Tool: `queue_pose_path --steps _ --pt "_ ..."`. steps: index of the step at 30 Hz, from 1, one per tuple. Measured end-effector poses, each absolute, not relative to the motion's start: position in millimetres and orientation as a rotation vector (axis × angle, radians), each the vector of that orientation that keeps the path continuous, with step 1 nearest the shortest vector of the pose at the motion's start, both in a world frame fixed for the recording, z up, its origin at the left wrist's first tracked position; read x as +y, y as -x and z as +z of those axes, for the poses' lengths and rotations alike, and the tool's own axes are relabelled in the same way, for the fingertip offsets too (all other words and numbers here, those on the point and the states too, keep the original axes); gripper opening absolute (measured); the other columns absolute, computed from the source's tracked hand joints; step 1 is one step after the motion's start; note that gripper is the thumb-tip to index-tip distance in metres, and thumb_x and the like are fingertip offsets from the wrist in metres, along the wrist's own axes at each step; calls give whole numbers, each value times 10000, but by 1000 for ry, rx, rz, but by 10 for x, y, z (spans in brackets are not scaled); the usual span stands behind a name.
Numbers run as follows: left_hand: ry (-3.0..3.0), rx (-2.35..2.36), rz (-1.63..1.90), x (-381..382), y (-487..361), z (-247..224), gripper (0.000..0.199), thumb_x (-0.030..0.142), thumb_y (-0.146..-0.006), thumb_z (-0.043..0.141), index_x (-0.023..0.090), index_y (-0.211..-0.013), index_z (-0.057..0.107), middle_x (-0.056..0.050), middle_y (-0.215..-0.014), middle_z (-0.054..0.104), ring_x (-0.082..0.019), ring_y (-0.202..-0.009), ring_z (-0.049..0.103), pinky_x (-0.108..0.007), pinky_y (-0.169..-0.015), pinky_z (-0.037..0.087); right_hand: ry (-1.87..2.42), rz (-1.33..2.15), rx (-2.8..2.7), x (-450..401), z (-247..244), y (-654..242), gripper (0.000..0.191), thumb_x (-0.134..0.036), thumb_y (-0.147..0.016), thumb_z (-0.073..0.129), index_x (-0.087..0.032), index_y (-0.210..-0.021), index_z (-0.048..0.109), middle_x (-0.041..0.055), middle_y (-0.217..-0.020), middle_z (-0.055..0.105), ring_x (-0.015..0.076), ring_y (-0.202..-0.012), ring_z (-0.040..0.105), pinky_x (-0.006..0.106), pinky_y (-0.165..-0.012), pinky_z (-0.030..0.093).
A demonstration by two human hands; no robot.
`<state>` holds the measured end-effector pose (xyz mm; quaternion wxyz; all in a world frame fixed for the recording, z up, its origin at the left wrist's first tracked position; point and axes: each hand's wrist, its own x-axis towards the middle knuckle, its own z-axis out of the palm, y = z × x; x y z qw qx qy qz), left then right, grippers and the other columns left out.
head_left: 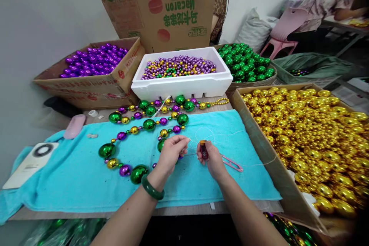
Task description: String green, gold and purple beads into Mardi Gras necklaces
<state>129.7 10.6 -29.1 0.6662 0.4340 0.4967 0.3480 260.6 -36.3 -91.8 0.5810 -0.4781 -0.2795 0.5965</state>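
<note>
My left hand (170, 153), with a dark green bangle (152, 187) at the wrist, is closed in a pinch on the end of a thin clear thread (227, 134). My right hand (215, 159) is wrapped round a dark red lighter (204, 151) with an orange top; no flame shows. The lighter stands a short gap to the right of my left fingertips. Loose loops of thread lie between and behind the hands. A strand of green, gold and purple beads (138, 173) curves over the blue towel (86, 184), partly hidden by my left hand. Beside my right hand lies a pink slotted tool (233, 163).
Gold beads fill a cardboard box (256, 153) at right. Behind the towel stand a white foam box (184, 82) of small mixed beads, a carton (86, 88) of purple beads and green beads (245, 61). A white phone (30, 163) lies left. A co-worker (325, 0) sits at far right.
</note>
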Motion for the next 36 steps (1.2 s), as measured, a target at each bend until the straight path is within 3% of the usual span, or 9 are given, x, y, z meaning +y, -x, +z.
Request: queue_pose_path --steps 13,17,20,24,30,36 --pt "-1081 1153 849 79 -1327 -278 259 374 -654 677 130 -717 615 32 -535 518 -71 -483 456 -191 -457 332 1227 1410 -610 -356 -784 -2504 588 -723 -704 473 -153 -574 537 -18 -451 437 69 -390 385 186 -360 248" --pt "-1080 1172 843 91 -1316 -282 251 371 -649 680 137 -714 618 33 -543 524 -72 -496 473 -185 -464 340 1104 1433 -634 -348 -824 -2525 588 -713 -759 415 -157 -684 589 -1 -550 477 91 -476 435 198 -403 333" --pt "-1081 1173 856 111 -1305 -294 251 370 -650 679 136 -720 620 34 -549 526 -70 -495 472 -181 -460 340 991 1455 -595 -330 -813 -2549 487 -655 -758 498 -178 -779 593 -6 -646 486 106 -557 465 215 -460 412" --pt "-1073 1175 873 127 -1299 -310 257 368 -649 681 133 -732 619 34 -550 525 -72 -492 476 -182 -456 341 975 1470 -676 -326 -770 -2580 321 -498 -749 626 -200 -816 528 -36 -654 512 86 -509 465 200 -429 382" --pt "-1076 1178 887 110 -1308 -304 253 367 -646 684 137 -731 621 30 -556 535 -77 -496 483 -184 -463 350 1027 1431 -772 -350 -791 -2602 333 -466 -753 637 -200 -912 517 -29 -640 582 90 -484 505 198 -439 364" --pt "-1137 1216 921 90 -1333 -297 241 370 -668 666 142 -733 625 23 -580 538 -79 -510 482 -183 -463 355 1119 1379 -671 -350 -886 -2538 564 -652 -823 381 -152 -639 565 -13 -469 468 83 -417 423 211 -408 306"
